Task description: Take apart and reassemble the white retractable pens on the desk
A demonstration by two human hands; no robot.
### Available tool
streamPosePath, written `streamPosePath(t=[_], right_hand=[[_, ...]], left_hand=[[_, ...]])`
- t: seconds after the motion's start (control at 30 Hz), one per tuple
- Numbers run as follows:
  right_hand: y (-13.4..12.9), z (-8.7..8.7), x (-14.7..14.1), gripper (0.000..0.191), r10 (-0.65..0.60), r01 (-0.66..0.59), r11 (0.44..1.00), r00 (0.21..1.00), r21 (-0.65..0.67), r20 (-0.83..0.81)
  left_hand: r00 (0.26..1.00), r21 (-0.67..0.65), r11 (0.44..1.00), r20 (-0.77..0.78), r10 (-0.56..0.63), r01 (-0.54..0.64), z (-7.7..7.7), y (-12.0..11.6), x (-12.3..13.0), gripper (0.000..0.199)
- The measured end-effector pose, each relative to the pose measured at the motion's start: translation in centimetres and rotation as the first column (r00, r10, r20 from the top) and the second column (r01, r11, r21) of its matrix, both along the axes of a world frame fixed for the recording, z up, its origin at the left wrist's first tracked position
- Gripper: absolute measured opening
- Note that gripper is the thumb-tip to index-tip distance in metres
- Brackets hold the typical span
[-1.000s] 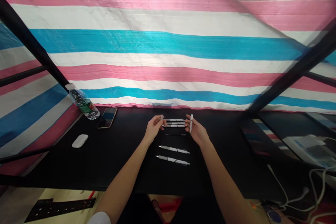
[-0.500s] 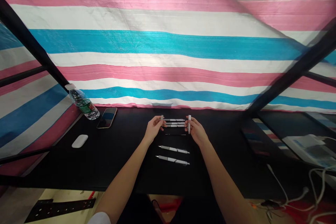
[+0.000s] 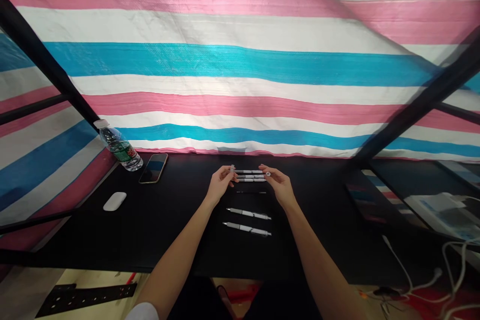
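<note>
Black tabletop (image 3: pixel 112 245) runs beneath everything we see, its far edge meeting the foot of a pink, white and blue striped tarp (image 3: pixel 240 65) and its near edge lying a little below our lowest pen. We count five white pens and one thin black rod (image 3: pixel 251 192). Three white pens (image 3: pixel 250 175) lie side by side in a tight horizontal row near the far edge, between our two hands. The rod lies alone just below them, and two more white pens (image 3: pixel 248 213) sit side by side nearer us, slightly apart from each other.

Our left hand (image 3: pixel 219 185) is closed in a pinch on a small pale pen part (image 3: pixel 232 167) at the row's left end. Our right hand (image 3: pixel 279 186) is curled, its fingertips (image 3: pixel 262 166) at the row's right end beside a small round pen end (image 3: pixel 268 174); we cannot tell whether it grips anything.

Left of the left hand, a wide stretch of tabletop separates it from one phone (image 3: pixel 153 168), one water bottle (image 3: pixel 120 147) and one white mouse (image 3: pixel 114 201). Well right of the right hand, white cables (image 3: pixel 412 280) trail below the table's edge.
</note>
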State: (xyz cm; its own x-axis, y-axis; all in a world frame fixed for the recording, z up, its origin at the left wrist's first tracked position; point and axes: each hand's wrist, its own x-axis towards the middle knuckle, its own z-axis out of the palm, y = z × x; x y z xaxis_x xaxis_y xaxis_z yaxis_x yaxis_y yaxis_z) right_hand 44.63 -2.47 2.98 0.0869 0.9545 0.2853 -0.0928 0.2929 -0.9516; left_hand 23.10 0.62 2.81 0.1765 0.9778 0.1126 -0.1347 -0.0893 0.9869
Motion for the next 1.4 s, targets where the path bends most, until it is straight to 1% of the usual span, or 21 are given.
streamPosePath(t=[0.1,0.17,0.27,0.37,0.43,0.53,0.63,0.7,0.77,0.83,0.9,0.97,1.03,1.1,1.17,1.3,1.4], right_hand=[[0.2,-0.3,0.0,0.024,-0.015,0.015,0.999,1.0,-0.03,-0.021],[0.4,-0.4,0.0,0.033,-0.019,0.012,0.997,0.995,-0.073,-0.093],[0.5,-0.4,0.1,0.043,-0.001,-0.031,0.99,0.974,-0.136,-0.228],[0.5,-0.2,0.0,0.043,0.009,-0.056,0.986,0.958,-0.157,-0.285],[0.5,-0.1,0.0,0.041,0.0,-0.042,0.987,0.964,-0.152,-0.266],[0.5,-0.3,-0.2,0.041,-0.023,0.001,0.992,0.984,-0.125,-0.179],[0.5,-0.5,-0.2,0.043,-0.027,0.017,0.994,0.996,-0.111,-0.087],[0.4,-0.6,-0.2,0.038,-0.018,0.017,0.994,1.0,-0.105,-0.006],[0.2,-0.5,0.0,0.03,-0.026,0.036,0.997,0.991,-0.068,0.133],[0.0,-0.3,0.2,0.023,-0.052,0.051,0.999,0.938,0.01,0.342],[-0.1,-0.2,0.4,0.022,-0.079,0.039,0.996,0.847,0.086,0.525],[-0.2,-0.2,0.6,0.023,-0.087,0.01,0.992,0.773,0.124,0.628],[-0.2,-0.3,0.8,0.024,-0.086,-0.004,0.991,0.733,0.13,0.675],[-0.1,-0.5,0.9,0.022,-0.066,-0.026,0.993,0.706,0.119,0.705],[0.0,-0.8,0.9,0.017,-0.053,-0.037,0.994,0.688,0.107,0.724],[0.1,-1.3,1.0,0.005,-0.084,-0.021,0.992,0.639,0.127,0.765],[0.2,-1.6,1.0,0.006,-0.095,-0.021,0.991,0.598,0.135,0.796]], left_hand=[[1.0,-0.003,1.0,-0.001,-0.011,0.011,0.0,0.0,0.0,0.036],[1.0,-0.008,1.0,0.0,-0.014,0.014,-0.1,0.0,0.0,0.036],[1.0,-0.007,1.0,-0.002,-0.015,0.015,-0.2,0.1,0.0,0.036],[1.0,-0.003,1.0,-0.009,-0.016,0.016,-0.3,0.1,0.0,0.035],[1.0,0.0,1.0,-0.009,-0.015,0.015,-0.3,0.1,0.1,0.034],[1.0,0.002,1.0,-0.01,-0.014,0.014,-0.3,0.1,0.1,0.033],[0.999,0.004,1.0,-0.032,-0.016,0.017,-0.2,0.1,0.2,0.032],[0.996,0.024,1.0,-0.086,-0.014,0.016,-0.2,0.0,0.1,0.03],[0.978,0.099,0.995,-0.208,0.013,0.008,-0.2,0.0,0.0,0.026],[0.918,0.249,0.968,-0.388,0.079,0.022,-0.2,-0.1,-0.2,0.02],[0.826,0.396,0.915,-0.539,0.163,0.078,-0.2,-0.3,-0.5,0.017],[0.745,0.465,0.873,-0.632,0.212,0.146,-0.2,-0.3,-0.7,0.019],[0.689,0.471,0.86,-0.69,0.221,0.196,-0.2,-0.3,-0.9,0.022],[0.647,0.456,0.858,-0.732,0.212,0.236,-0.3,-0.3,-1.0,0.023],[0.628,0.441,0.859,-0.754,0.195,0.262,-0.3,-0.2,-1.0,0.022],[0.613,0.434,0.856,-0.768,0.188,0.281,-0.3,-0.1,-1.0,0.014],[0.577,0.423,0.858,-0.793,0.194,0.293,-0.5,-0.2,-1.0,0.01]])
